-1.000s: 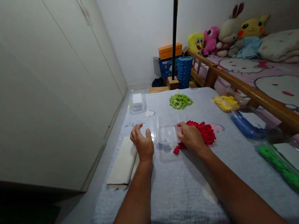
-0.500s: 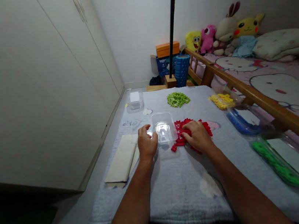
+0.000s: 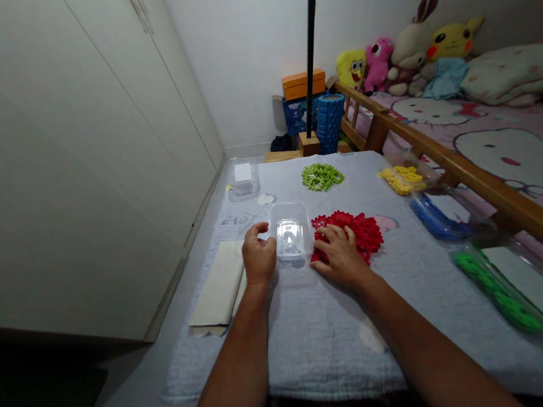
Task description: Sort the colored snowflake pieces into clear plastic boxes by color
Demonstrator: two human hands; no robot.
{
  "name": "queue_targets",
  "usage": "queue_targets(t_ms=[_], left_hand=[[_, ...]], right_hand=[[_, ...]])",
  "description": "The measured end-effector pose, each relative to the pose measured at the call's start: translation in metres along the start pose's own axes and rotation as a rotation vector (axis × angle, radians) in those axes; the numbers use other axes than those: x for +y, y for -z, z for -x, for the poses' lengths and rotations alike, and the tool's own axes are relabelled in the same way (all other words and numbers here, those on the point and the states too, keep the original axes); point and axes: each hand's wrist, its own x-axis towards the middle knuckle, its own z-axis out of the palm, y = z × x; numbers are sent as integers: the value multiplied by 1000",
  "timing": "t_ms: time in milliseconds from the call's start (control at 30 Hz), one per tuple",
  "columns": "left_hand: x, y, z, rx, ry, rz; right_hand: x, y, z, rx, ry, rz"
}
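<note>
A clear plastic box (image 3: 291,231) stands without its lid on the cloth-covered table, with no pieces visible inside. At its left wall is my left hand (image 3: 259,258), thumb and curled fingers closed on the rim; part of the grip is hidden. To the right of the box lies a pile of small red plastic pieces (image 3: 363,231). My right hand (image 3: 340,258) rests over the pile's near left side, fingers spread and bent down onto the pieces. Whether any piece is under its fingertips I cannot tell.
A light green heap of pieces (image 3: 322,177) lies farther back. Clear boxes with yellow (image 3: 402,180), blue (image 3: 438,217) and green pieces (image 3: 498,289) line the right edge beside the bed rail (image 3: 483,197). Left are folded beige cloth (image 3: 217,288) and another clear box (image 3: 243,184).
The box and my left hand have shifted slightly left together. My right hand has slid left across the red pieces, and the loose ones near the box are now gathered under it.
</note>
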Motion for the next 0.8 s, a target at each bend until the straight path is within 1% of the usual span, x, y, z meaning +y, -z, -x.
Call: queue_targets(t_ms=[233, 400, 667, 800], left_hand=[[0, -3, 2, -35, -10, 29], [-1, -5, 4, -70, -14, 46], [-5, -8, 3, -78, 57, 116], [-6, -8, 2, -73, 76, 126]], right_hand=[[15, 2, -1, 67, -55, -49], [21, 5, -3, 107, -43, -102], [24, 9, -5, 180, -55, -210], [26, 8, -10, 237, -102, -233]])
